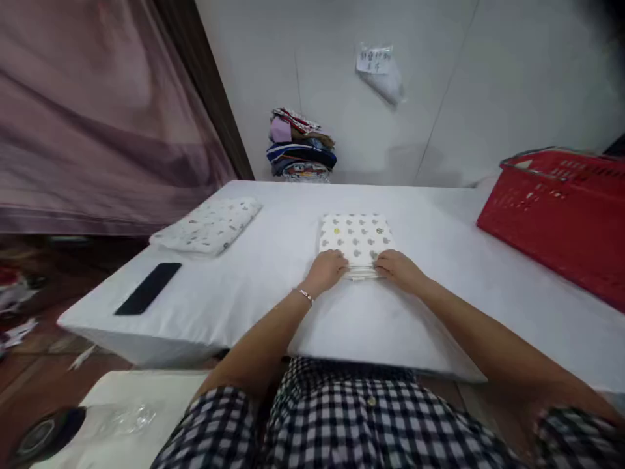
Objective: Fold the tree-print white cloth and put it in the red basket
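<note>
A folded white cloth (355, 236) with rows of small grey prints and a few yellow-green ones lies flat on the white-covered table (273, 260) in front of me. Its stacked layers show along the near edge. My left hand (328, 270), with a bracelet at the wrist, grips the near left corner, fingers closed over the edge. At the near right corner my right hand (398, 268) holds the same cloth in the same way. The thumbs and the undersides of the layers are mostly hidden.
Another folded printed cloth (209, 225) lies at the left, with a black phone (149, 288) nearer me. A red plastic basket (556, 215) stands at the right. Stacked folded fabrics (301, 146) sit beyond the far edge, by the wall. A pink curtain (107, 117) hangs at left.
</note>
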Motion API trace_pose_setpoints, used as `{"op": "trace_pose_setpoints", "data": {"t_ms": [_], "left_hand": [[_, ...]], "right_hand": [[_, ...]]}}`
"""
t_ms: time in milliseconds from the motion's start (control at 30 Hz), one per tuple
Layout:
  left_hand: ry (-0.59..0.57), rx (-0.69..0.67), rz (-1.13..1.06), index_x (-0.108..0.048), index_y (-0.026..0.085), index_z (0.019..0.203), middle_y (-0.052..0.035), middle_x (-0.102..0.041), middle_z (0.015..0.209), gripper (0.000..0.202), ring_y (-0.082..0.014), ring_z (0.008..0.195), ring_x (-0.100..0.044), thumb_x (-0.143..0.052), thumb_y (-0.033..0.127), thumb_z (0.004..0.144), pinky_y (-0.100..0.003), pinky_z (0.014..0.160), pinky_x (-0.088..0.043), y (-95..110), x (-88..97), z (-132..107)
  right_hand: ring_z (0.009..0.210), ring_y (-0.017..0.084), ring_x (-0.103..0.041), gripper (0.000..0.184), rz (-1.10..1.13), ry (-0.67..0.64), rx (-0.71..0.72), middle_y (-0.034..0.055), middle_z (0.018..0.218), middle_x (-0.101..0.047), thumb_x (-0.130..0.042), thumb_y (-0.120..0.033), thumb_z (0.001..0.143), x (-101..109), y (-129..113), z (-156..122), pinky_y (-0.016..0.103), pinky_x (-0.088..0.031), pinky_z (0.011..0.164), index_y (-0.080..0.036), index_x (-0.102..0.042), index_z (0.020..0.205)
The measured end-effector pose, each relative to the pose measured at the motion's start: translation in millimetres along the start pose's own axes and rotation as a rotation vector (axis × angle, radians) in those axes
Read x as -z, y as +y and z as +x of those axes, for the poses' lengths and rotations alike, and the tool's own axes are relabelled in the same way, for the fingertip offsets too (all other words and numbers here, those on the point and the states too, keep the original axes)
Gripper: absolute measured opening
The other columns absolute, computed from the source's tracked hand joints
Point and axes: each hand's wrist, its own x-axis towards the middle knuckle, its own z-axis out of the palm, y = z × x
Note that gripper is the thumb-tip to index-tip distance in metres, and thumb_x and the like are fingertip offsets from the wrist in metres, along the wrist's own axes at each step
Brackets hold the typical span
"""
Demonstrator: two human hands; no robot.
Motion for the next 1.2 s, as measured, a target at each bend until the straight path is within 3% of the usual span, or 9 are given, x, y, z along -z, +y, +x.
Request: {"op": "trace_pose_setpoints", "data": {"t_ms": [167, 267, 400, 800, 1000, 1200], "left_hand": [[-0.042, 0.036, 0.057, -0.066, 0.018, 0.082, -0.0067, -0.063, 0.090, 0.030, -0.0199, 0.087, -0.055, -0.041, 0.029, 0.096, -0.033, 0.072, -0.039, 1.5, -0.5, 6.4], [0.018, 0.054, 0.078, -0.064, 0.016, 0.084, -0.0079, -0.061, 0.088, 0.030, -0.0198, 0.085, -0.054, -0.038, 0.025, 0.096, -0.033, 0.070, -0.038, 2.4, -6.0, 5.0], [0.115, 0.009, 0.106, -0.061, 0.016, 0.085, -0.0073, -0.059, 0.086, 0.027, -0.0190, 0.083, -0.052, -0.038, 0.022, 0.097, -0.033, 0.071, -0.037, 0.7, -15.3, -1.8], [0.124, -0.013, 0.102, -0.061, 0.017, 0.081, -0.0061, -0.059, 0.086, 0.023, -0.0184, 0.082, -0.050, -0.042, 0.014, 0.093, -0.033, 0.072, -0.036, 1.5, -18.0, -8.6], [0.065, -0.041, 0.012, -0.064, 0.018, 0.086, -0.0051, -0.061, 0.090, 0.025, -0.0186, 0.085, -0.051, -0.043, 0.029, 0.095, -0.032, 0.076, -0.039, -1.6, -10.5, -10.0], [0.047, -0.047, -0.051, -0.064, 0.020, 0.088, -0.0042, -0.061, 0.091, 0.025, -0.0185, 0.086, -0.052, -0.046, 0.035, 0.094, -0.032, 0.075, -0.040, -5.0, -4.4, -7.4]], "right_hand": [[0.090, 0.022, -0.056, 0.029, -0.059, -0.059, -0.032, 0.0113, 0.096, -0.066, -0.043, -0.024, 0.094, 0.2, 1.6, 4.3, 0.031, -0.043, 0.078, -0.015, -0.070, 0.092], [0.089, 0.022, -0.056, 0.031, -0.140, -0.089, -0.061, 0.0111, 0.095, -0.066, -0.040, -0.021, 0.095, 1.8, -1.8, 4.9, 0.031, -0.042, 0.078, -0.016, -0.069, 0.090], [0.091, 0.022, -0.056, 0.031, -0.218, -0.066, -0.095, 0.0113, 0.099, -0.066, -0.038, -0.017, 0.094, -0.5, -5.8, 1.3, 0.032, -0.040, 0.079, -0.016, -0.068, 0.092], [0.094, 0.023, -0.056, 0.034, -0.219, 0.023, -0.094, 0.0116, 0.105, -0.066, -0.035, -0.018, 0.095, -11.5, -5.2, -9.2, 0.033, -0.041, 0.080, -0.016, -0.068, 0.099], [0.092, 0.023, -0.056, 0.032, -0.136, 0.023, 0.002, 0.0116, 0.100, -0.066, -0.040, -0.030, 0.096, -9.6, -3.0, -9.4, 0.034, -0.042, 0.080, -0.015, -0.068, 0.100], [0.090, 0.022, -0.056, 0.030, -0.126, 0.023, -0.023, 0.0110, 0.099, -0.066, -0.039, -0.025, 0.096, -10.4, -0.6, -6.5, 0.033, -0.043, 0.079, -0.015, -0.067, 0.098]]}}
